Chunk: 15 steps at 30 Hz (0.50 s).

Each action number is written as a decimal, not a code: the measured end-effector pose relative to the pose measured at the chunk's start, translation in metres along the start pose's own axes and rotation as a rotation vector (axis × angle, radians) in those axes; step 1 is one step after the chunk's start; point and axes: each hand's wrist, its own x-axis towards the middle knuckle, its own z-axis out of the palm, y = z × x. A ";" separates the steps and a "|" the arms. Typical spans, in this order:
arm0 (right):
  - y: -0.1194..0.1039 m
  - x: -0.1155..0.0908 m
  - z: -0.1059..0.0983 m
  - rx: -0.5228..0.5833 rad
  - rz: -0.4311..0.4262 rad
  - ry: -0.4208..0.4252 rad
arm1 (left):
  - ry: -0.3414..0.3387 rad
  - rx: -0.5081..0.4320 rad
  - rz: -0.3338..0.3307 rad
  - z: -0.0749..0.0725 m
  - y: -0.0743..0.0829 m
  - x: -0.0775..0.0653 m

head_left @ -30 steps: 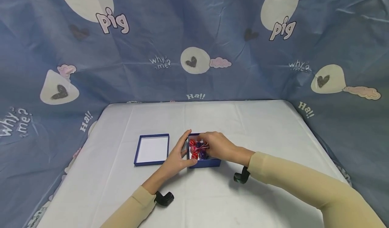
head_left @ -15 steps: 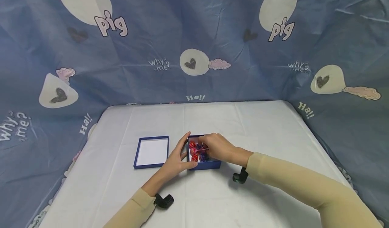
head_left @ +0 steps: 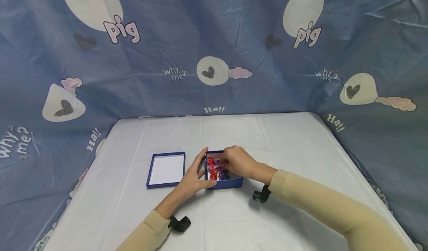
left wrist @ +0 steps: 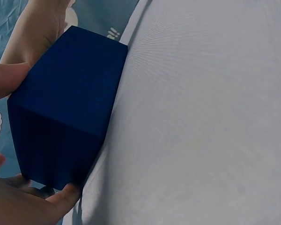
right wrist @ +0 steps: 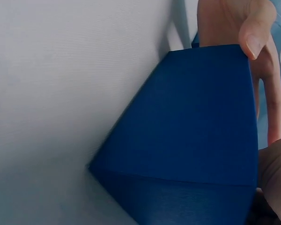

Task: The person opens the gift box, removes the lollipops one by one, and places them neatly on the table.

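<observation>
In the head view a blue box (head_left: 230, 184) sits on the table with several wrapped lollipops (head_left: 211, 161) inside, red ones at the left and dark blue or purple ones further right. My left hand (head_left: 190, 184) grips the box's left side, its thumb on the front rim and its fingers spread along the side toward the back. My right hand (head_left: 239, 162) reaches in over the right side and pinches a pink lollipop (head_left: 212, 168), whose head points left. Its fingertips are partly hidden. Both wrist views show mainly the outer walls of the box (left wrist: 70, 79).
A shallow blue-edged lid (head_left: 166, 170) with a white inside lies just left of my left hand. White cloth covers the table (head_left: 284, 139). A blue printed curtain (head_left: 214, 28) hangs round the back and sides.
My right hand has shifted slightly within the box, and the pink lollipop's stick is now more hidden by its fingers. The left hand keeps its place on the box; the view has tilted slightly.
</observation>
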 end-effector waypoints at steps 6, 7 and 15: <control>-0.001 0.000 0.000 0.001 0.020 0.032 | 0.010 -0.009 0.002 0.000 0.001 -0.001; -0.002 0.000 0.000 0.006 0.025 0.037 | 0.009 -0.006 0.002 0.000 0.000 -0.001; -0.003 -0.002 -0.002 0.034 0.054 0.100 | 0.000 -0.002 -0.018 0.000 0.000 -0.001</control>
